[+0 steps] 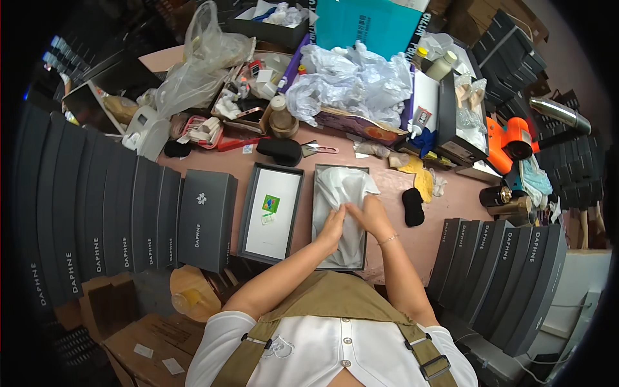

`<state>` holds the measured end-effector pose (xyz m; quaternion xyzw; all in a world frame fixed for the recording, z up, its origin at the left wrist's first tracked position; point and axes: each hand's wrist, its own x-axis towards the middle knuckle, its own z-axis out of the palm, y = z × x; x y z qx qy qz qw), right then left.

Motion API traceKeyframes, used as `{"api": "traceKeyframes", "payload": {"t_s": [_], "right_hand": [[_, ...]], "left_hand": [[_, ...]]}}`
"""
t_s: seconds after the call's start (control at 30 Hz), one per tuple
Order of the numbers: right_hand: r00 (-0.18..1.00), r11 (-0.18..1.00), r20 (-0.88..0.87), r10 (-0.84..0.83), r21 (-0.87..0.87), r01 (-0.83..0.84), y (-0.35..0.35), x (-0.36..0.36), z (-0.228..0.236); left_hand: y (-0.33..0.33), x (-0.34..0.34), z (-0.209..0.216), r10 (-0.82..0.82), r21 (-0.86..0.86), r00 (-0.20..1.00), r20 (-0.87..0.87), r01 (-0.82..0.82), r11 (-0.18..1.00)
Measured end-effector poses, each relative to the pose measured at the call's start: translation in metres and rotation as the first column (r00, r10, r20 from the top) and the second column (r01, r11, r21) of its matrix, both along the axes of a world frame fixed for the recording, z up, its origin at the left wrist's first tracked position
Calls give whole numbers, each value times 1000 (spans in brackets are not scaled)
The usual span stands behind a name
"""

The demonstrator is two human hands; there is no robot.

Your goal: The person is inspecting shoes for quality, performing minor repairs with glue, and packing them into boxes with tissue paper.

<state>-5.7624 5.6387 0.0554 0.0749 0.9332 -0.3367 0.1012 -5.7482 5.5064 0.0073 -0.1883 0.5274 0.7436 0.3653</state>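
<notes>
An open dark grey shoe box [366,251] stands in front of me, lined with white tissue paper [348,187] that covers whatever lies inside. My left hand [331,229] comes in from the lower left, its fingertips closed on the paper near the middle. Meeting it from the other side, my right hand [373,217] wears a thin bracelet and has its fingers bent onto the same paper, close to a raised flap. The fingertips are partly hidden. Just left of the box lies a shallow grey tray-like box part [243,226] with a white inside, holding a small green packet [271,204].
Closed grey shoe boxes stand in rows at left [207,213] and right [496,277]. Along the back sit a carton of crumpled white paper [354,84], a brown jar [282,119] and an orange device [509,143]. Black pouches [412,206] lie on the pink table [393,258].
</notes>
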Motion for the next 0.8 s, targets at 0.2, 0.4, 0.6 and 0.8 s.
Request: {"api": "traceKeyframes", "payload": {"t_s": [0.2, 0.4, 0.6, 0.8], "right_hand": [[953, 986, -253, 166, 64, -155, -27, 20, -56], [923, 952, -301, 239, 260, -162, -31, 29, -50], [937, 880, -97, 334, 387, -274, -28, 44, -47], [993, 927, -74, 97, -358, -117, 11, 102, 15]], "left_hand": [[-4, 4, -46, 240, 18, 912, 334, -261, 965], [-119, 39, -18, -245, -608, 674, -697, -374, 701], [-152, 62, -65, -724, -887, 516, -458, -215, 408], [-168, 109, 86, -293, -368, 793, -534, 94, 925]]}}
